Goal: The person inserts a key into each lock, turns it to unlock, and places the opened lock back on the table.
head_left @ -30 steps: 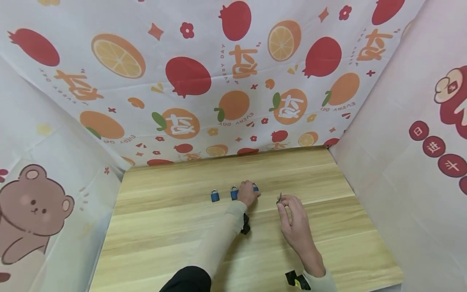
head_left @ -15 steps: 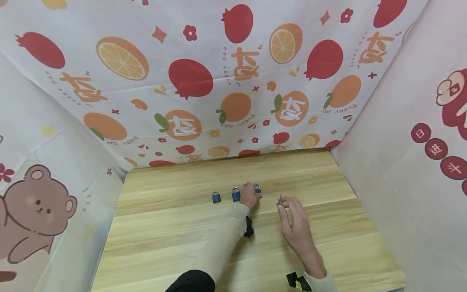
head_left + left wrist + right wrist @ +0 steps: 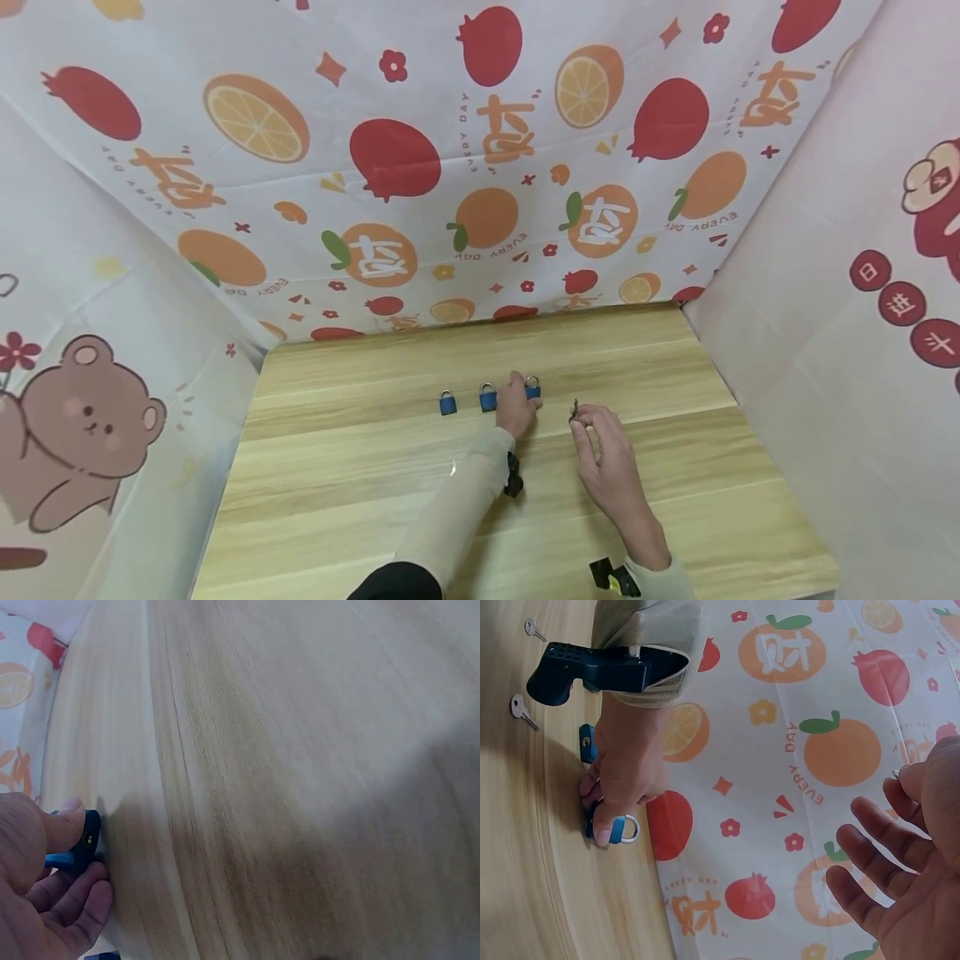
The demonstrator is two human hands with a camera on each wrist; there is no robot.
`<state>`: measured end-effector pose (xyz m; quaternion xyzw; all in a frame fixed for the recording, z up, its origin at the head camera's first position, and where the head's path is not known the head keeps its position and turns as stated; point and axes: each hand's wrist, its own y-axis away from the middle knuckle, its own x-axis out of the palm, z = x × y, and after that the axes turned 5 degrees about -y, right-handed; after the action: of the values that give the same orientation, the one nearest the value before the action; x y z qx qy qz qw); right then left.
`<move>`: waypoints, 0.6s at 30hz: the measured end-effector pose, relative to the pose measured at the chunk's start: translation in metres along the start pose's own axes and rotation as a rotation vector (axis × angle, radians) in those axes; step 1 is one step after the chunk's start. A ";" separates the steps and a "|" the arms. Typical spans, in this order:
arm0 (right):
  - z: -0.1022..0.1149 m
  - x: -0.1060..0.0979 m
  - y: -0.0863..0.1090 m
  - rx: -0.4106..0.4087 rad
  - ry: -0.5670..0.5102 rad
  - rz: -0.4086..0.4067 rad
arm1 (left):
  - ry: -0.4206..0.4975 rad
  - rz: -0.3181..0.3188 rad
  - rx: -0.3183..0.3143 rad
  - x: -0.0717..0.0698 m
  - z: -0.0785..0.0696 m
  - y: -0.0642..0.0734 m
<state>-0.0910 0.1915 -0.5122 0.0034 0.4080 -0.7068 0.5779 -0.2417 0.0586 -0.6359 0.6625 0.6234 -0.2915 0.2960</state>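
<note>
My left hand [image 3: 516, 410] grips the rightmost blue padlock [image 3: 532, 391] on the wooden table, its silver shackle pointing toward the back wall. In the left wrist view, thumb and fingers hold the padlock [image 3: 88, 841] by its sides, and its dark underside with the keyhole faces the camera. Off to the right, my right hand [image 3: 613, 454] is raised, pinching a small key [image 3: 574, 411] between thumb and index finger. The right wrist view shows only a bit of that key [image 3: 895, 773]; its other fingers [image 3: 881, 877] are spread and loosely bent.
Two more blue padlocks, a middle one [image 3: 488, 398] and a left one [image 3: 447, 403], stand in a row left of my left hand. Two loose keys, one nearer [image 3: 521, 710] and one farther [image 3: 532, 628], lie on the table [image 3: 337, 467]. Fruit-printed cloth [image 3: 420, 100] hangs behind.
The head view has shifted slightly, so the scene sits a little farther right. Both hands keep their holds with hardly any movement.
</note>
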 end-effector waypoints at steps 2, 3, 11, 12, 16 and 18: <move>0.001 0.000 -0.001 -0.004 0.004 -0.003 | 0.016 0.000 -0.005 -0.001 0.001 0.000; 0.001 -0.001 -0.001 -0.007 0.004 -0.005 | 0.025 0.002 -0.008 -0.001 0.001 0.001; 0.000 0.000 -0.002 -0.029 -0.004 -0.027 | 0.123 0.004 -0.026 -0.004 0.006 0.005; 0.000 0.000 -0.002 -0.033 -0.007 -0.027 | 0.138 -0.006 -0.024 -0.004 0.007 0.005; -0.001 -0.001 -0.002 -0.052 -0.013 -0.036 | 0.201 -0.068 -0.009 -0.008 0.010 0.007; -0.001 -0.001 -0.003 -0.057 -0.016 -0.043 | 0.249 -0.085 -0.004 -0.013 0.010 0.009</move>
<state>-0.0932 0.1933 -0.5109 -0.0273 0.4234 -0.7070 0.5658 -0.2337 0.0425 -0.6322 0.6660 0.6833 -0.2179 0.2053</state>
